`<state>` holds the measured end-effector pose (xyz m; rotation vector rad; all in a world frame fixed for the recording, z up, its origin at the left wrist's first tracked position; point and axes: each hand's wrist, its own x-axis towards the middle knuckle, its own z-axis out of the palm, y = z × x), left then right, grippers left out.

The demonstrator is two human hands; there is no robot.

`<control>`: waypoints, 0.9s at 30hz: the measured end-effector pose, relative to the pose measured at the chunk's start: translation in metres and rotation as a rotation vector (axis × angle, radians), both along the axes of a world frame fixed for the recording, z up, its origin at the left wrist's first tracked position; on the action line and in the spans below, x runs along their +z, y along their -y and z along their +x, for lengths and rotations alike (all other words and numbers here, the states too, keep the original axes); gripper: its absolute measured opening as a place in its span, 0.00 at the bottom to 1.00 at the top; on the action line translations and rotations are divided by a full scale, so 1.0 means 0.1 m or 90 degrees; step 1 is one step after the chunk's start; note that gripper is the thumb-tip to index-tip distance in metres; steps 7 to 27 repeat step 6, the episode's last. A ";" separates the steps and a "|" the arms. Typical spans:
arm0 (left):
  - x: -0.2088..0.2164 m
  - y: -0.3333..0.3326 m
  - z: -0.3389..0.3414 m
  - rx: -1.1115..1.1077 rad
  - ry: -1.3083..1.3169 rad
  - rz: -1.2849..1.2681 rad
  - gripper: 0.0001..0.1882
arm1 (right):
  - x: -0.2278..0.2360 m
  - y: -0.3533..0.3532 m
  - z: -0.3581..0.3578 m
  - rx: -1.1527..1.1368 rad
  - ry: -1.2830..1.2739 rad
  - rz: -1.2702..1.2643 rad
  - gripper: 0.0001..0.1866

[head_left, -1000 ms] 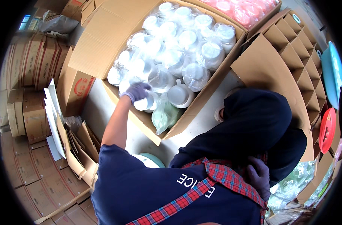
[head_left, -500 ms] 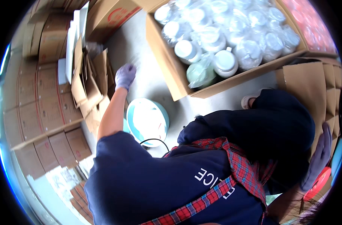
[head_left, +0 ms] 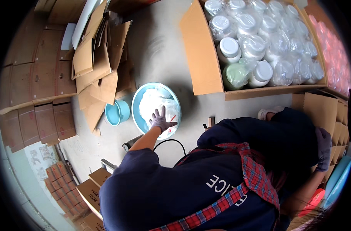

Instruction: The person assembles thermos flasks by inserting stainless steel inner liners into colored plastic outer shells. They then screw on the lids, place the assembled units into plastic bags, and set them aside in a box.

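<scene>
My left hand [head_left: 160,119], in a thin greyish glove, spreads its fingers over the pale blue basin [head_left: 136,114]. White plastic bags [head_left: 152,101] with some red marks fill the basin. The palm is down at the bags; whether it presses on them I cannot tell. Gloved too, my right hand [head_left: 323,149] lies flat with fingers extended beside my bent knee, against the edge of the carton with cardboard dividers [head_left: 339,133]. I see nothing held in it. A smaller blue tub [head_left: 117,112] stands left of the basin.
An open carton [head_left: 202,54] of white-capped bottles [head_left: 246,24], many bagged, stands at the far right, beside pink wrapped goods [head_left: 331,50]. Folded cardboard [head_left: 102,73] leans against stacked brown boxes [head_left: 44,81] on the left. A black cable [head_left: 171,141] curves near my body.
The view has shifted. My left hand, closed beside the cardboard before, is now spread over the basin. My right hand has moved in from the right rim to beside my knee.
</scene>
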<state>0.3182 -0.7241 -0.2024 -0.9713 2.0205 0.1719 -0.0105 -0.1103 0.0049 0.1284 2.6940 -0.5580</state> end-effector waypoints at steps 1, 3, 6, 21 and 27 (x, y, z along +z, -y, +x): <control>-0.10 -0.02 -0.06 0.022 0.045 0.052 0.66 | -0.04 -0.08 0.02 -0.014 -0.024 -0.005 0.20; -0.54 0.16 0.06 0.016 -0.021 0.107 0.58 | -0.02 -0.10 0.10 -0.005 -0.027 0.024 0.21; -1.32 0.62 0.44 -0.155 -0.152 0.111 0.49 | 0.11 0.01 0.34 0.014 -0.068 0.090 0.20; -1.32 0.62 0.44 -0.155 -0.152 0.111 0.49 | 0.11 0.01 0.34 0.014 -0.068 0.090 0.20; -1.32 0.62 0.44 -0.155 -0.152 0.111 0.49 | 0.11 0.01 0.34 0.014 -0.068 0.090 0.20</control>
